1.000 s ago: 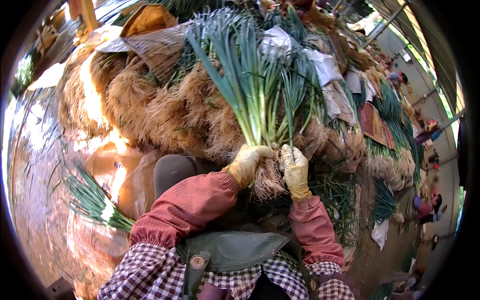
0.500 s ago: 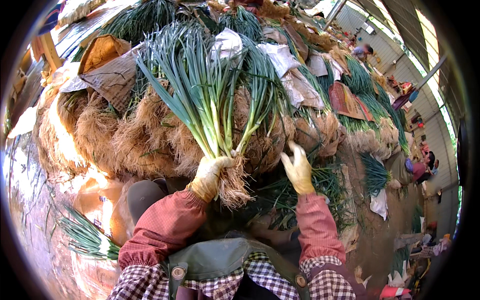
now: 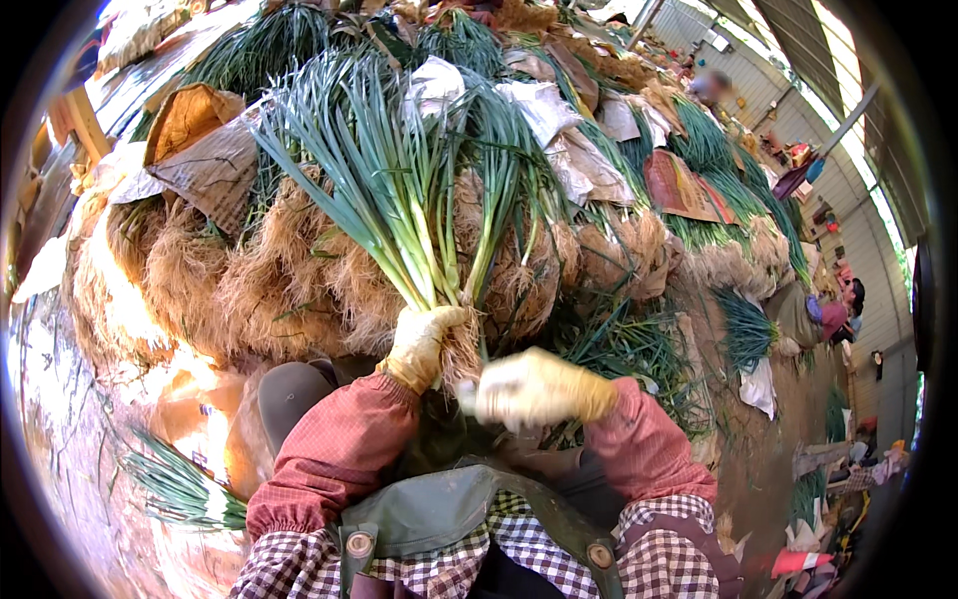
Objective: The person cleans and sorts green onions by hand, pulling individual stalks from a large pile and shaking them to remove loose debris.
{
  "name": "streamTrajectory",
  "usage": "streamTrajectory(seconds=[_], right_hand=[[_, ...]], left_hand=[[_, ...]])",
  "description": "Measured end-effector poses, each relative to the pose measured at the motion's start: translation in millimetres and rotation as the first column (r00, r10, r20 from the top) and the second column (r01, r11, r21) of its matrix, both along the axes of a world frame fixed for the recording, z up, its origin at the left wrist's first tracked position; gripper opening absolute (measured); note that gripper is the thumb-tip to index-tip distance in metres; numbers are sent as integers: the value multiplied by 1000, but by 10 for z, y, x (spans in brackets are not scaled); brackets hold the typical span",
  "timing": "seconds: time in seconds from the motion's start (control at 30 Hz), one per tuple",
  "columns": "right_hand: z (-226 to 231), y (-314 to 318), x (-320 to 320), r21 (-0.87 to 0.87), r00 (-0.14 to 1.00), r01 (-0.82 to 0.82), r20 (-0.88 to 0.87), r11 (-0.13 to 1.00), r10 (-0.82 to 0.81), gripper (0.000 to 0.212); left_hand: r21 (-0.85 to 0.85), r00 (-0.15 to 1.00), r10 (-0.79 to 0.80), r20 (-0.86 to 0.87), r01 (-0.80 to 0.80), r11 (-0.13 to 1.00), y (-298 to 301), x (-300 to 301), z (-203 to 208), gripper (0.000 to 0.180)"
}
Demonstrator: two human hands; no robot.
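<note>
My left hand (image 3: 421, 344), in a pale yellow glove, is closed round the pale lower stems of a bunch of green onions (image 3: 414, 230). The long green leaves fan upward and away from me. Tan, stringy roots (image 3: 461, 357) hang beside the glove on its right. Close by the lower roots is my right hand (image 3: 544, 387), gloved the same way and turned inward. Motion smears its fingers, so whether they touch the roots or hold anything cannot be made out.
Ahead lies a heap of rooted bundles (image 3: 200, 285), partly covered by sacking (image 3: 212, 165) and white cloths (image 3: 579, 160). Loose leaves (image 3: 639, 349) lie right of my knees. Another green bunch (image 3: 185, 484) is at lower left. A person (image 3: 833, 314) sits far right.
My right hand has swung left and down from beside the heap to the roots, its fingers now blurred. My left hand keeps hold of the bunch. The view has shifted slightly.
</note>
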State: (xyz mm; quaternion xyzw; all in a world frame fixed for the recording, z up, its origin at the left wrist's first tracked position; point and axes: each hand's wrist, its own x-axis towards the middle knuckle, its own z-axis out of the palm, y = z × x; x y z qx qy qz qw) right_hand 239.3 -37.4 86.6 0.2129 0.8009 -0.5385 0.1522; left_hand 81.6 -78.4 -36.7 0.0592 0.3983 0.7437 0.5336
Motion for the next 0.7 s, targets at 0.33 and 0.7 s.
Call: streamTrajectory(seconds=[0.33,0.7], right_hand=[[-705,394,-685,239,680,624,-635,744,-366,11],[-730,614,-247,481,612,695,-786,534,-90,20]], left_hand=[[69,994,-104,27,102,992,-5,-11,6,25],[209,931,-340,132,309,928,-132,-16,174,23]])
